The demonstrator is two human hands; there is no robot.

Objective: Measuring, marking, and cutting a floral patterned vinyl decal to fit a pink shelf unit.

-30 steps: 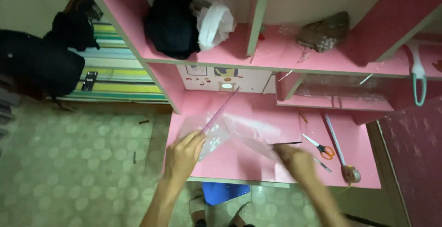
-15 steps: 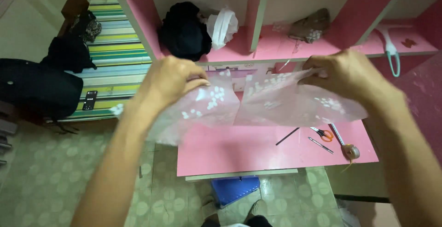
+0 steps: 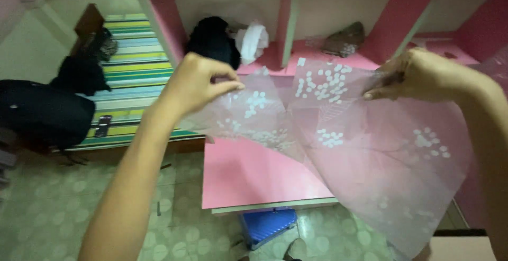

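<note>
We hold a clear plastic sheet [image 3: 338, 134] printed with clusters of white dots, lifted in the air above the pink desk [image 3: 248, 176]. Our left hand [image 3: 198, 83] pinches the sheet's upper left edge, thumb pressed against the fingertips with the film caught between them. Our right hand [image 3: 423, 75] is closed around the upper right edge in the same way, fingers curled tight on the film. Between our 2 hands the sheet sags and folds toward the middle, and its lower right part hangs down past the desk's front edge. Behind the sheet, the pink shelf [image 3: 312, 49] carries a black bag [image 3: 211, 38] with a white bundle [image 3: 251, 38] just beside it, and a brown object [image 3: 344, 37] sits in the next compartment. A blue stool [image 3: 267, 224] stands under the desk.
</note>
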